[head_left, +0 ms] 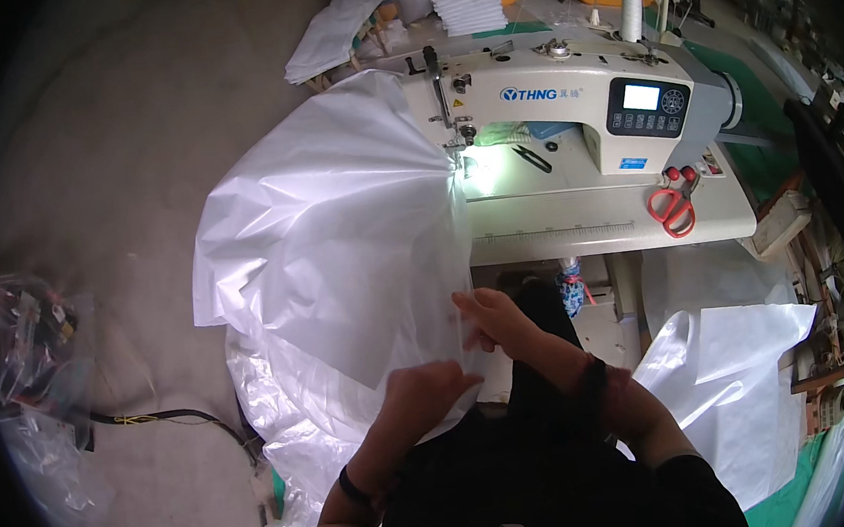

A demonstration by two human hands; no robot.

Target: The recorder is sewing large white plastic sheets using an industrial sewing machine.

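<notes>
Both of our hands were at the lower right edge of a large white sheet [318, 222], close to each other but apart. Our right hand [494, 319] was nearly closed, thumb and fingers clamped on that edge. Our left hand [425, 392] was curled at the sheet just below and to the left, its knuckles bent; its fingertips were turned away from us, so we could not tell whether they gripped the film.

The sheet hung over the left end of the counter [628, 207], running from beneath the needle end of a sewing machine [535, 68] down toward our lap, gathered into creases near the needle. A bright lamp glare there kept us from making out the needle and the stitching, and the sheet hid the machine's left end.

Black snips [532, 159] lay under the machine's arm, and red-handled scissors [673, 211] lay to their right. Another white sheet [717, 363] hung at our right, partly covered by our arm. At far left, a clear bag [38, 347] faded into the dark rim, its contents hard to tell.
</notes>
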